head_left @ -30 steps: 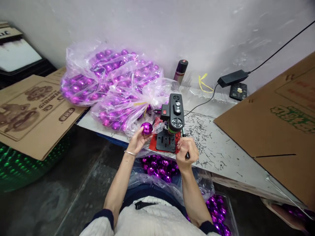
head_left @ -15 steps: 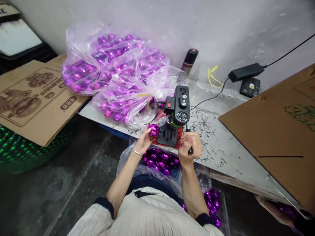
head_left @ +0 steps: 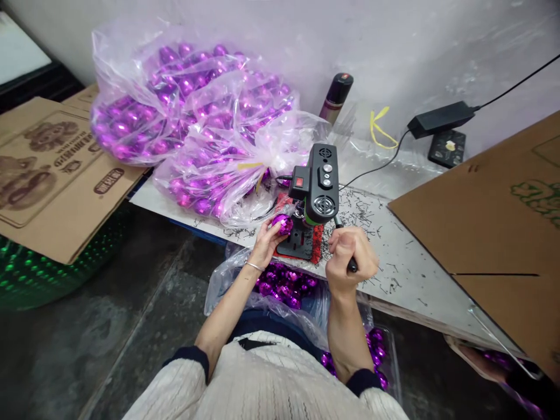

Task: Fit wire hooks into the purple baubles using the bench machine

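Note:
Between the fingers of my left hand is a shiny purple faceted bauble, held beside the head of a small black bench drill. My right hand is wrapped round the machine's black-tipped lever, to the right of its body. Beneath the head lies a slotted black base plate on a red mat. The machine's tip is partly hidden behind its head, so I cannot tell whether it touches the bauble. More purple baubles lie in an open plastic bag on my lap.
Full clear bags of purple baubles stand at the back left. A spray can, a power adapter and yellow ties are along the wall. Black shavings litter the white table. Cardboard leans at right.
My left hand has brought the bauble right and up, closer to the machine's head. My right hand has shifted right with the lever. The camera view has moved slightly.

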Action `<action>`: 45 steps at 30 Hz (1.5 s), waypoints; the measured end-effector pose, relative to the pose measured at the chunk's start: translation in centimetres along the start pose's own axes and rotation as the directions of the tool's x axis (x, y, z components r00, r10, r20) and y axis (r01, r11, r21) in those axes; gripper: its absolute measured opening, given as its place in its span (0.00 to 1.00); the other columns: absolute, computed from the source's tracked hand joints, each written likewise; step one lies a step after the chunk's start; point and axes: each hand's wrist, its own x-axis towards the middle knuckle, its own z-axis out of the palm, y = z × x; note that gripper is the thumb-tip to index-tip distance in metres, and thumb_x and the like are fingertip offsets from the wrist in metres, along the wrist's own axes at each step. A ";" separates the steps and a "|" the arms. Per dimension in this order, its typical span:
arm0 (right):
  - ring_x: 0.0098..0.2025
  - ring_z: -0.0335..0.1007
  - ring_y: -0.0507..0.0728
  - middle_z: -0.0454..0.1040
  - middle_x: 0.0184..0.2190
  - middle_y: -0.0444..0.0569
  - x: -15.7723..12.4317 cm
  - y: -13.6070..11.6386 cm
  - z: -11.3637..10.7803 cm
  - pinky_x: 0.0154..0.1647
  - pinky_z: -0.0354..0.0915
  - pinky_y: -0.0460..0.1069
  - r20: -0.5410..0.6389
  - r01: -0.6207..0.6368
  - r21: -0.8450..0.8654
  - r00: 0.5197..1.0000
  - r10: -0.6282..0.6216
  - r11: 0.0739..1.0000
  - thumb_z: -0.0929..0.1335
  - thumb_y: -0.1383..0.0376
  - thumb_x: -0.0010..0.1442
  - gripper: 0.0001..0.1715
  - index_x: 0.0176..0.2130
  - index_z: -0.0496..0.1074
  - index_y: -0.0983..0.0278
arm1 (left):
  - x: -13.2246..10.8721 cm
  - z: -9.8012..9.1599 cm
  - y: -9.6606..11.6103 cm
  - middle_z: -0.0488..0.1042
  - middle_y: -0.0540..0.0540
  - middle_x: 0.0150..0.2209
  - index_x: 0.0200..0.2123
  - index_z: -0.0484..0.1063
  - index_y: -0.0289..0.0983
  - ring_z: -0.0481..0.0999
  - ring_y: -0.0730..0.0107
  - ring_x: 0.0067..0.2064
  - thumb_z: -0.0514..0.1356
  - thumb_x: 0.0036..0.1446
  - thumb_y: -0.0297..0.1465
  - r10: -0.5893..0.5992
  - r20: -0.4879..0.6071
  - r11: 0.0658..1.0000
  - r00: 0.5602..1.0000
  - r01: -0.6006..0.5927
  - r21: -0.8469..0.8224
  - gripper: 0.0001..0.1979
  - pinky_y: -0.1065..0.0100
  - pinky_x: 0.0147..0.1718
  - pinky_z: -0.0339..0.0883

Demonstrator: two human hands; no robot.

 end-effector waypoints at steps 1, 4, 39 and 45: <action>0.25 0.65 0.51 0.65 0.21 0.42 -0.1 0.0 0.0 0.28 0.58 0.49 0.008 0.000 -0.010 1.000 0.000 1.000 0.62 0.70 0.68 0.18 0.25 0.62 0.60 | 0.1 0.0 -0.2 0.80 0.46 0.46 0.51 0.67 0.39 0.81 0.65 0.46 0.71 0.51 0.38 0.014 -0.008 1.000 1.000 -0.014 0.010 0.26 0.59 0.51 0.73; 0.25 0.65 0.51 0.66 0.21 0.42 -0.5 0.2 -0.2 0.28 0.59 0.49 0.029 0.004 -0.039 1.000 -0.003 0.999 0.61 0.70 0.68 0.18 0.25 0.62 0.60 | 0.4 0.1 -1.0 0.80 0.45 0.45 0.51 0.65 0.39 0.81 0.63 0.47 0.73 0.49 0.40 0.106 -0.013 0.989 0.994 -0.104 0.106 0.30 0.58 0.55 0.70; 0.27 0.66 0.51 0.70 0.26 0.44 -5.1 2.8 0.4 0.32 0.64 0.49 0.044 0.117 -0.029 0.992 -0.116 0.993 0.60 0.66 0.70 0.16 0.29 0.63 0.60 | 1.1 -0.9 -4.1 0.75 0.38 0.57 0.59 0.68 0.40 0.74 0.54 0.60 0.68 0.58 0.40 0.468 0.456 0.373 0.757 -0.636 0.675 0.28 0.54 0.61 0.66; 0.26 0.67 0.51 0.69 0.26 0.43 -6.8 3.8 1.5 0.35 0.66 0.52 -0.059 0.101 -0.002 0.993 -0.101 0.995 0.57 0.63 0.72 0.19 0.28 0.62 0.60 | 1.3 -1.1 -4.5 0.75 0.38 0.56 0.60 0.65 0.39 0.76 0.56 0.58 0.67 0.60 0.40 0.518 0.514 0.225 0.684 -0.688 0.690 0.28 0.55 0.57 0.70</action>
